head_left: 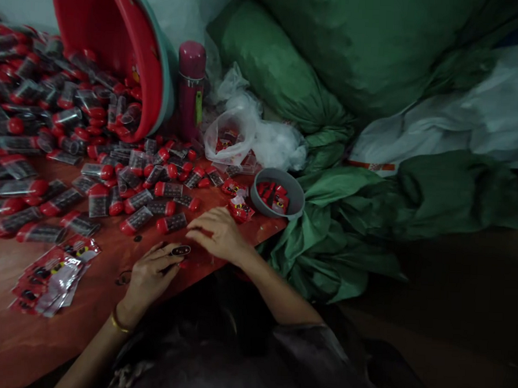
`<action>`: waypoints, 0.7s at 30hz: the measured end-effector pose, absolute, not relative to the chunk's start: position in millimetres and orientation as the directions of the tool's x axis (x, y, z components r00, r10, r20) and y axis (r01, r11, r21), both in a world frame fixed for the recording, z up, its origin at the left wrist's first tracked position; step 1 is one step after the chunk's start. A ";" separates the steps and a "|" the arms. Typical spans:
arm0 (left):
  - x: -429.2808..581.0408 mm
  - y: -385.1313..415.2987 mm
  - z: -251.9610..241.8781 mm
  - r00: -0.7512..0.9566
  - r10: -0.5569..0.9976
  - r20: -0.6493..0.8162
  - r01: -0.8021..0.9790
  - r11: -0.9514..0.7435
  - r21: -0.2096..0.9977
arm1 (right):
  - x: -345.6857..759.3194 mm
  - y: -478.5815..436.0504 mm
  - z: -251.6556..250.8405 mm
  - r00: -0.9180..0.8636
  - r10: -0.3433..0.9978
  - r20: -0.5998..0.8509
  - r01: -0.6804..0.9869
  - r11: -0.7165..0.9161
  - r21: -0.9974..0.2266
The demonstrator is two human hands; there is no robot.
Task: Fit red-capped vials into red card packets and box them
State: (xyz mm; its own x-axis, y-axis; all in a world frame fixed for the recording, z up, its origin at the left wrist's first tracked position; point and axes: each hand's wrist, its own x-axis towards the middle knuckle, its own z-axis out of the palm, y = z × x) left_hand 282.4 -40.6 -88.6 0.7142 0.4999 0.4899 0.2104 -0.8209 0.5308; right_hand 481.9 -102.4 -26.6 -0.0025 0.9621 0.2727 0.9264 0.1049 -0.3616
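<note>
My left hand (148, 278), with a gold bangle at its wrist, is closed around a small clear tube (181, 251) near the table's front edge. The tube's oval open end faces up toward me, with dark contents inside and a bit of red beneath. Just to the right and slightly above it, my right hand (220, 235) hovers with bent fingers and the thumb apart. Nothing shows between them. Beyond both hands lie several clear tubes with red caps (170, 223), patterned dark. Printed red packets (55, 276) are stacked left of my left hand.
A tipped red basin (105, 64) spills a heap of capped tubes (72, 115) across the table (0, 331). Behind stand a magenta flask (190, 92) and an open plastic bag (229, 137). A grey bowl (299, 205) holds red packets. Green sacks (339, 239) crowd the right.
</note>
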 end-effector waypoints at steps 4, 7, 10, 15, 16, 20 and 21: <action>282.0 -40.1 -92.7 0.703 0.499 0.507 0.214 -0.828 0.518 | 456.0 -114.6 -28.6 -0.074 0.959 0.273 0.924 0.169 -0.344; 281.6 -39.8 -96.0 0.697 0.510 0.504 0.230 -0.825 0.517 | 453.1 -115.0 -37.5 -0.062 0.966 0.252 0.947 0.137 -0.290; 281.0 -39.4 -97.8 0.702 0.504 0.503 0.233 -0.830 0.506 | 452.3 -117.3 -38.6 -0.089 0.967 0.237 0.955 0.151 -0.257; 281.0 -39.7 -93.7 0.699 0.497 0.514 0.211 -0.830 0.516 | 463.5 -128.5 -24.6 -0.132 0.957 0.258 0.961 0.187 -0.202; 281.1 -39.9 -92.4 0.705 0.500 0.503 0.208 -0.824 0.527 | 474.0 -130.0 -20.8 -0.086 0.955 0.282 0.971 0.144 -0.191; 281.4 -40.5 -89.3 0.724 0.508 0.467 0.211 -0.807 0.551 | 549.8 -130.8 -7.9 0.265 0.901 0.342 0.963 -0.228 -0.147; 281.4 -40.5 -89.2 0.726 0.506 0.466 0.212 -0.809 0.548 | 573.2 -130.4 -6.5 0.332 0.886 0.325 0.943 -0.307 -0.125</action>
State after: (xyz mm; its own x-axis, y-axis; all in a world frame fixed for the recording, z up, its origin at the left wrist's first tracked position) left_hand 281.4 -40.5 -89.2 0.7255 0.5060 0.4664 0.2124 -0.8094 0.5475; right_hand 573.2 -130.4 -6.5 0.3316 0.8857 0.3250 0.9434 -0.3075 -0.1247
